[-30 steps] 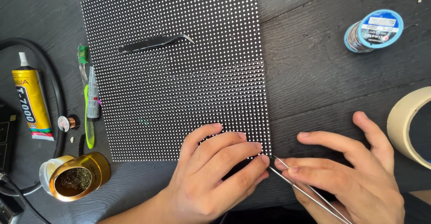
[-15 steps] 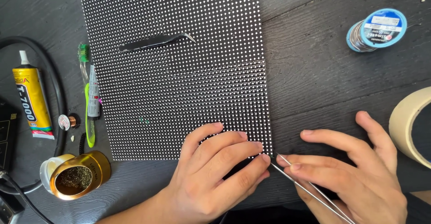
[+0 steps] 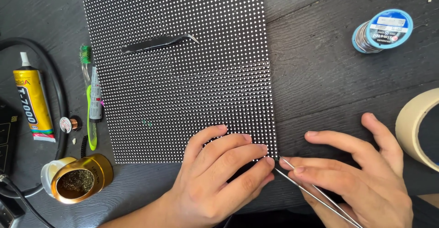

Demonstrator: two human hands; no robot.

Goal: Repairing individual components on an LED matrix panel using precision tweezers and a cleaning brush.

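The stiff, fragile dotted panel is pinned flat by the spread left hand near the table's front edge, best held by its rim, while the right hand has its grip pinched on thin silver tweezers at the panel's corner.

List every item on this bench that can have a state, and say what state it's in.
Dotted panel: flat, left hand pressing its corner.
Silver tweezers: in right hand, tips at panel corner.
Black tweezers: lying on panel, unheld.
Glue tube: capped, lying flat.
Gold tin: open.
Solder spool: on its side.
Tape roll: partly out of frame.
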